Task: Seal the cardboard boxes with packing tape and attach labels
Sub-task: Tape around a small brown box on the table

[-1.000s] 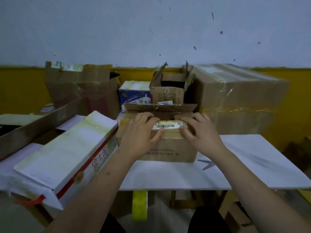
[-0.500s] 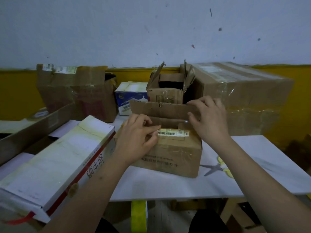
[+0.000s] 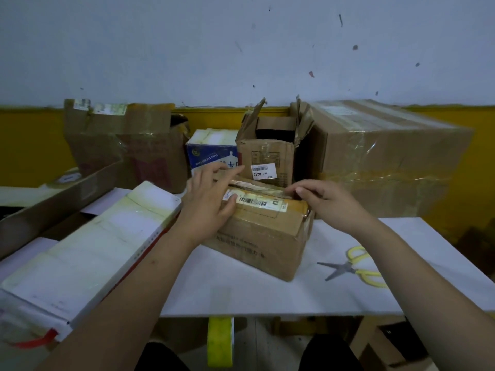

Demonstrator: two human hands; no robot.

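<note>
Box (image 3: 257,236) at centre of white table (image 3: 348,295), flaps folded down, barcode label (image 3: 261,202) on top | left hand (image 3: 207,203) spread flat on its 9 o'clock side | right hand (image 3: 328,203) pressing its 3 o'clock edge, fingers relaxed | scissors (image 3: 353,267) at 4 o'clock | tape roll (image 3: 220,341) at 6 o'clock, below table edge

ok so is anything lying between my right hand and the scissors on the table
Nothing visible does. The right hand rests at the top right edge of the small cardboard box, and the scissors lie on the white table to its right, with only bare tabletop between them.
</note>
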